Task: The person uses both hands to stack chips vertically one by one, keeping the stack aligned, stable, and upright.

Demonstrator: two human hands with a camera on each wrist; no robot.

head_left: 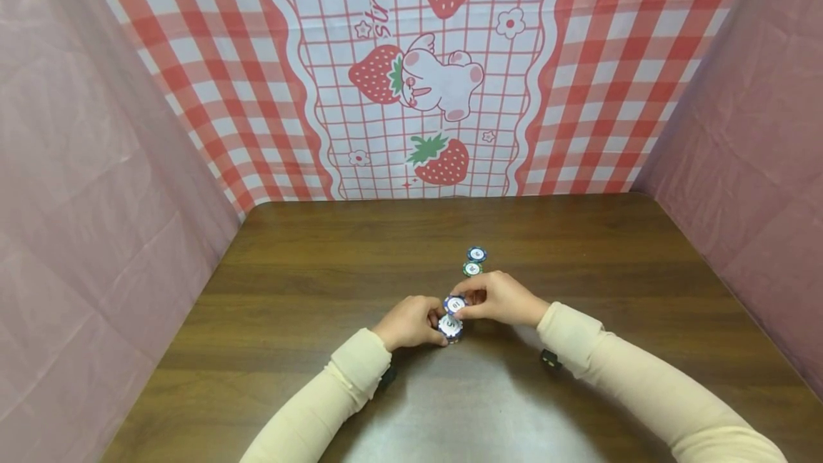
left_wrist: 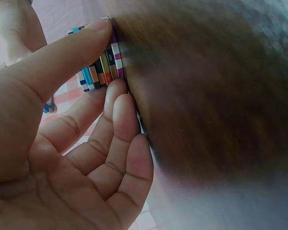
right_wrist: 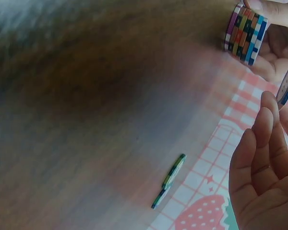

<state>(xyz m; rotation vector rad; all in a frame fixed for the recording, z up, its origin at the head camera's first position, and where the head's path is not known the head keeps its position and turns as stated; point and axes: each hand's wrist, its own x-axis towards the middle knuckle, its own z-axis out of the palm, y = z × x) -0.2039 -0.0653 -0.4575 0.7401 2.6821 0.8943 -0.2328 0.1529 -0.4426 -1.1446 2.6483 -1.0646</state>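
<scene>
A stack of several poker chips [head_left: 450, 328] stands on the wooden table, its top chip white with a 5. My left hand [head_left: 411, 320] grips the stack between thumb and fingers; the left wrist view shows the striped chip edges [left_wrist: 101, 67] in that hold. In my right hand [head_left: 501, 299] I pinch a single blue-edged poker chip [head_left: 455, 304] marked 10, just beyond and overlapping the stack in the head view. The right wrist view shows this chip [right_wrist: 286, 86] at the fingertips, apart from the stack [right_wrist: 246, 34].
Farther back on the table [head_left: 308, 256] lie a blue-edged chip [head_left: 476, 254] and a green-edged chip [head_left: 472, 269], one partly overlapping the other. A strawberry-print cloth [head_left: 444, 106] hangs behind the table, with pink cloth [head_left: 96, 163] at both sides.
</scene>
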